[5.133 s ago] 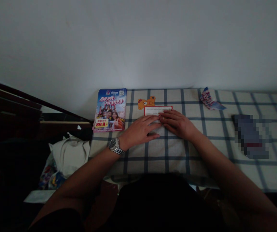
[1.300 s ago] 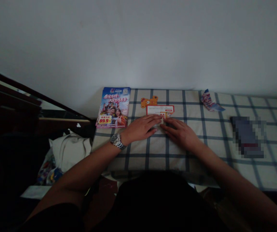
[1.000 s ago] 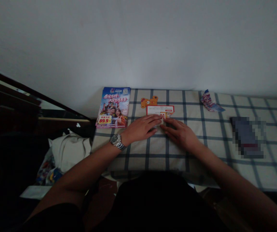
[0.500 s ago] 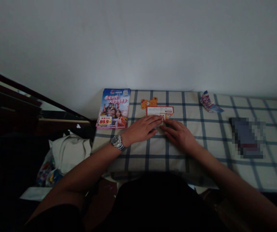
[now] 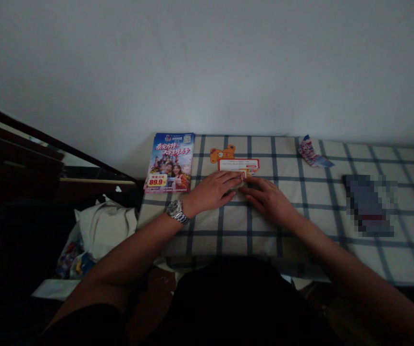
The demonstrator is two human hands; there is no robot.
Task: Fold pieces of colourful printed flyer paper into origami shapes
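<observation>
A small white paper with a red border lies on the checked tablecloth. My left hand, with a metal watch on the wrist, lies flat with its fingers stretched onto the paper's near edge. My right hand lies flat beside it, fingertips touching the same edge of the paper. Both hands press on the paper and hide its near part. An orange bear-shaped cutout lies just beyond the paper.
A colourful flyer lies at the table's left end. A folded printed paper piece sits at the back right, and a dark blurred object lies further right. White cloth and bags are heaped left of the table. A wall stands behind.
Since five seconds ago my hands drew back toward me along the paper, showing more of it with its printed side. Over the last second they have barely moved.
</observation>
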